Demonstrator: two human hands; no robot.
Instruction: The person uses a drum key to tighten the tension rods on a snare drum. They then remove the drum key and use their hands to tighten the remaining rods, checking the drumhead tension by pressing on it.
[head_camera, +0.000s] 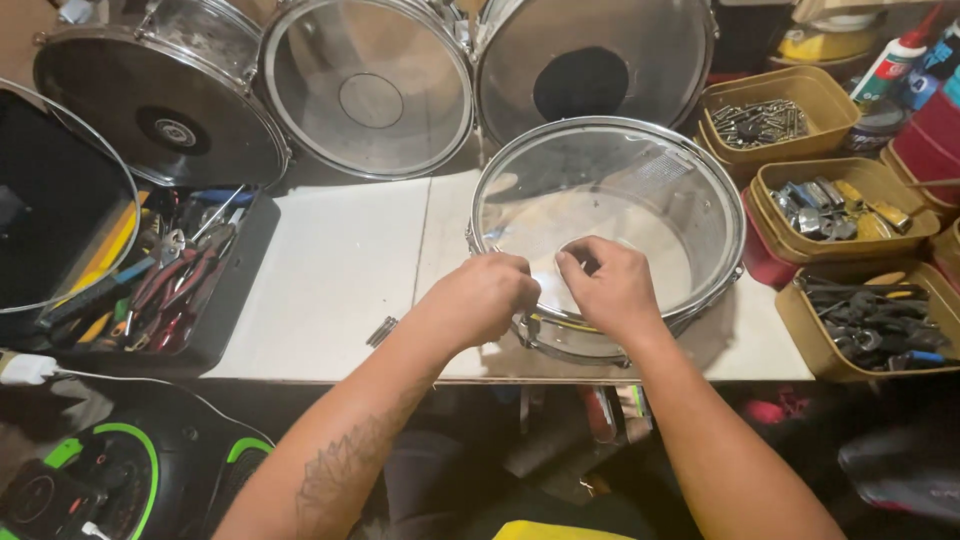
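A snare drum (640, 170) with a clear head and chrome rim lies flat on a white board (340, 270). Both my hands rest on its near rim. My left hand (487, 297) is curled at the rim's front left, fingers pinched on something small that I cannot make out. My right hand (608, 288) sits beside it, fingers bent down onto the drumhead just inside the hoop. The two hands almost touch. A small metal screw part (381, 331) lies on the board to the left of my left hand.
Three more drums (370, 85) stand at the back. A black tray of pliers and hand tools (170, 290) sits at left. Tan bins of screws (765, 120), metal parts (835, 205) and dark tools (870, 320) line the right. A green-and-black device (130, 470) lies below left.
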